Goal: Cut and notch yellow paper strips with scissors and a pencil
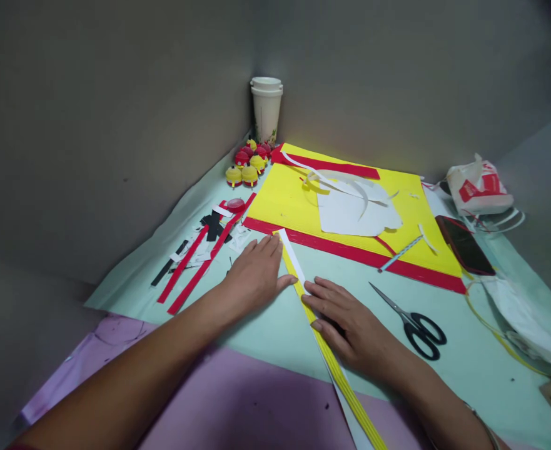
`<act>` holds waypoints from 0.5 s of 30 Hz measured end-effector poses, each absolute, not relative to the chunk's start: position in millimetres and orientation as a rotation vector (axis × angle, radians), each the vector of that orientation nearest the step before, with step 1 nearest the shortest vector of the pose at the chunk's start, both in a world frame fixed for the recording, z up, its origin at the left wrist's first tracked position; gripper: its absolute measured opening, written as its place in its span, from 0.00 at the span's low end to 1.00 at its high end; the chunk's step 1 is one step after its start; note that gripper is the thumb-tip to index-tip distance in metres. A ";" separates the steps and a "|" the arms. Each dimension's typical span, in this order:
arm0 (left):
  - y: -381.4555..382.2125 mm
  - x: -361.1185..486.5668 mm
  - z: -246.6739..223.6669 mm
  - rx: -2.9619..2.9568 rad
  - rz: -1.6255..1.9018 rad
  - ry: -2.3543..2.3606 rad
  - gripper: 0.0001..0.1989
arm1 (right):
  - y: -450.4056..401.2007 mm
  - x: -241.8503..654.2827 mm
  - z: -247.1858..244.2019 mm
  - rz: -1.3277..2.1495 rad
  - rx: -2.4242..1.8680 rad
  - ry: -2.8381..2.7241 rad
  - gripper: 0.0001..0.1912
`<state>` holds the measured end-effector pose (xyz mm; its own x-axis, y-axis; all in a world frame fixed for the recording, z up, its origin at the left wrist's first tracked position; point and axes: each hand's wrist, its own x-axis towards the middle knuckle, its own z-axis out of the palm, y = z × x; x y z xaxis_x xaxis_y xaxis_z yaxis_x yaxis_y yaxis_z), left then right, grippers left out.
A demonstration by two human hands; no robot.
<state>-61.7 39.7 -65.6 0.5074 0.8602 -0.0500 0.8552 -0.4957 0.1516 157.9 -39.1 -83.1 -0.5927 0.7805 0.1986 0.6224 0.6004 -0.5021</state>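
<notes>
Yellow strip: the ridged yellow strip (334, 365) is running from the centre of the frame to the bottom edge, right of centre, and is lying over a white strip (292, 257) that is showing along its side.
Left hand: the left hand (256, 275) is pressing the strip's far end, palm down, fingers close together, thumb standing apart and touching the yellow edge; it is not gripping.
Right hand: the right hand (354, 319) is resting its fingertips on the strip nearer the body, fingers slightly parted, clamping nothing.
Alignment: the white is fanning out beside the yellow; good handling, in my judgement, calls for a steady far end, matched edges and even pressure moving down the length, without creasing the ridges.
Scissors: the scissors (406, 317) are lying right of the right hand, blades pointing toward the upper left.
Yellow sheet: a red-bordered yellow sheet (298, 200) is occupying the upper centre.
Red strips: two red strips (214, 251) are lying left of centre, near black and white scraps.
</notes>
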 end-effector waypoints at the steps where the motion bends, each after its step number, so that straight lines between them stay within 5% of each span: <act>1: 39.9 -61.4 -65.3 2.585 0.037 1.488 0.35 | -41.3 159.2 -83.3 0.541 -1.135 -2.444 0.22; 10: 40.6 -62.9 -68.9 2.567 0.045 1.463 0.37 | -55.5 165.2 -66.6 0.581 -1.216 -2.535 0.29; 15: 40.7 -62.0 -65.7 2.526 0.002 1.481 0.39 | -69.4 159.5 -48.8 0.624 -1.411 -2.507 0.18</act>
